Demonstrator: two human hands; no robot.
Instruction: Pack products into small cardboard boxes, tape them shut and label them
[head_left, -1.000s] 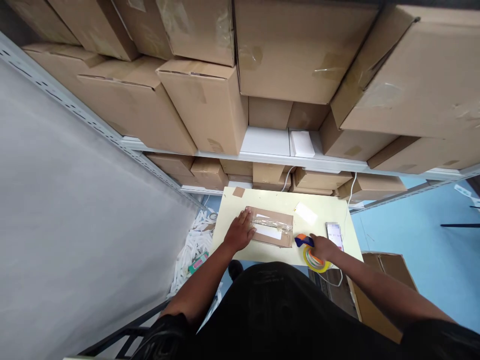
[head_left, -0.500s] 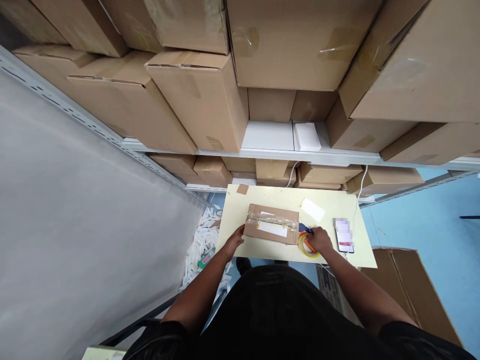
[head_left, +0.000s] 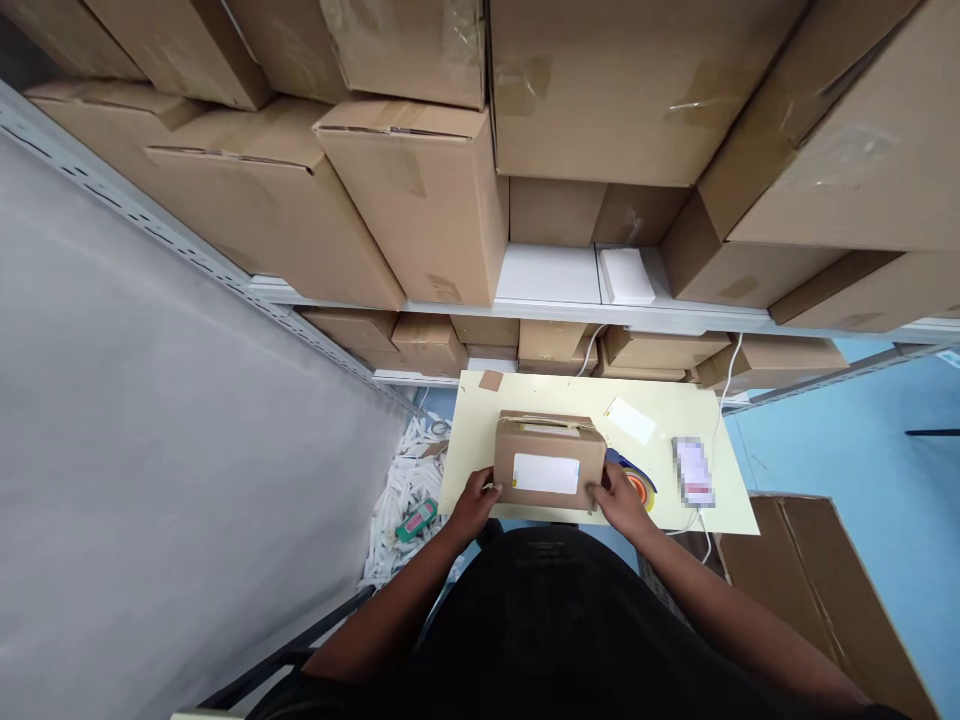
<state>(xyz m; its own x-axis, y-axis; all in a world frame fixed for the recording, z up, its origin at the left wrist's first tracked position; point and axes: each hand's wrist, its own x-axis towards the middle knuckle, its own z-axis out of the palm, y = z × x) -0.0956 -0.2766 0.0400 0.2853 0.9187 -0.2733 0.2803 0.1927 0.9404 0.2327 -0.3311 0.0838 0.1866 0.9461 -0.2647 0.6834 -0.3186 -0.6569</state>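
Hands (head_left: 471, 506) gripping cardboard box (head_left: 549, 465) by ends, pale tabletop (head_left: 472, 430), shelves (head_left: 549, 275) of cartons (head_left: 420, 200), grey wall (head_left: 150, 430), blue floor (head_left: 892, 490)

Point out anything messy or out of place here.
White strips lie strewn on the floor between the wall and table, a green item among them. They look like loose litter beside an otherwise orderly workspace. The held cardboard box shows no obvious damage.

Two hands (head_left: 474, 503) (head_left: 621, 500), one parcel (head_left: 551, 446)

One tape dispenser (head_left: 637, 484), one smartphone (head_left: 694, 472), one loose white slip (head_left: 631, 421), one cardboard scrap (head_left: 491, 381), one small white box (head_left: 627, 276), one green-and-pink pack (head_left: 417, 520), and two white patches (head_left: 546, 474) on the parcel. Shelved cartons (head_left: 420, 210) overlap too much to count.
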